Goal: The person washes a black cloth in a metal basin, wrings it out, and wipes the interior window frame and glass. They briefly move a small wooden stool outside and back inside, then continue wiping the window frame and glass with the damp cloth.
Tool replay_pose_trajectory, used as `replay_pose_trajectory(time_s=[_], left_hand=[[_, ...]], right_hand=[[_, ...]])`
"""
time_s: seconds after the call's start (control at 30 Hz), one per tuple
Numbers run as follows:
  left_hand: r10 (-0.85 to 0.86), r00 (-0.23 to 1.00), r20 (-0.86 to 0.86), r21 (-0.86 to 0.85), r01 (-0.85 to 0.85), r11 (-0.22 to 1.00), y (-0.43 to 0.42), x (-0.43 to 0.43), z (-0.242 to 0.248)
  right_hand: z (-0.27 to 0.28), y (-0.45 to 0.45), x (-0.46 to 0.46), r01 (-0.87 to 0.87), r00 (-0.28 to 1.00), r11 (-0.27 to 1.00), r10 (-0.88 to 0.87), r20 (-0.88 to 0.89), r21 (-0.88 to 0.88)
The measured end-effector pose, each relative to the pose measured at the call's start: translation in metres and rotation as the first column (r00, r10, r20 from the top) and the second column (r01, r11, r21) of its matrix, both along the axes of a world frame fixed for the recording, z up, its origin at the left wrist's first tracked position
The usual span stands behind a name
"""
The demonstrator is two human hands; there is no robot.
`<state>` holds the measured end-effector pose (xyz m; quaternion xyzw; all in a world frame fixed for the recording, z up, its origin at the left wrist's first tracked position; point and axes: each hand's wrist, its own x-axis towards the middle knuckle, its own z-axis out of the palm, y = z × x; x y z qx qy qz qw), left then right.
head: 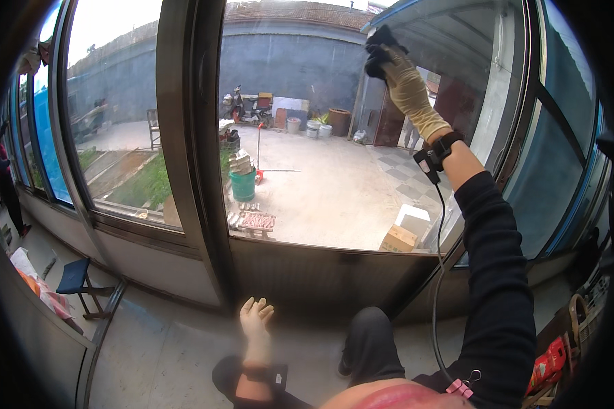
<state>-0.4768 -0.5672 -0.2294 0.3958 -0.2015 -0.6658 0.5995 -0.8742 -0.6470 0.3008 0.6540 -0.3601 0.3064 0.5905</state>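
In a yellowish rubber glove, my right hand reaches up to the glass pane of a dark metal-framed door. A bunched black cloth is in its fingers, against or very near the glass. Lower down, my left hand, also gloved, hovers above my left leg with its fingers loosely curled and nothing in them. A black device with a cable is strapped at my right wrist. The door's dark lower panel stands in front of my knees.
A blue folding stool stands at the left, with a person beyond it. Red packaging and a woven basket are at the right. Through the glass show a green bucket, a cardboard box and a scooter.
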Motion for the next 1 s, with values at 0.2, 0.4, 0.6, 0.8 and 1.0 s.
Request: replay_pose_trajectory(time_s=[0.2,0.4,0.6,0.8,1.0], left_hand=[[-0.071,0.997,0.039,0.034,0.069,0.997,-0.006,-0.011,-0.016],[-0.076,0.983,0.169,0.079,0.063,0.995,-0.016,-0.027,-0.039],[-0.074,0.988,0.132,0.028,0.071,0.997,-0.012,-0.025,-0.039],[-0.210,0.970,0.120,0.068,0.203,0.977,-0.002,-0.042,-0.044],[-0.311,0.932,0.186,0.188,0.277,0.942,-0.004,-0.057,-0.081]], right_hand=[[0.105,0.019,-0.055,0.353,0.676,0.913,-0.096,0.730,-0.206],[0.021,-0.074,0.105,0.101,0.946,0.974,-0.032,-0.321,0.202],[0.074,0.018,-0.032,0.080,0.978,0.979,-0.041,0.203,-0.189],[0.023,0.067,-0.140,0.358,0.650,0.884,-0.005,0.760,-0.301],[-0.093,-0.014,0.022,0.020,0.956,0.987,0.028,-0.293,0.161]])
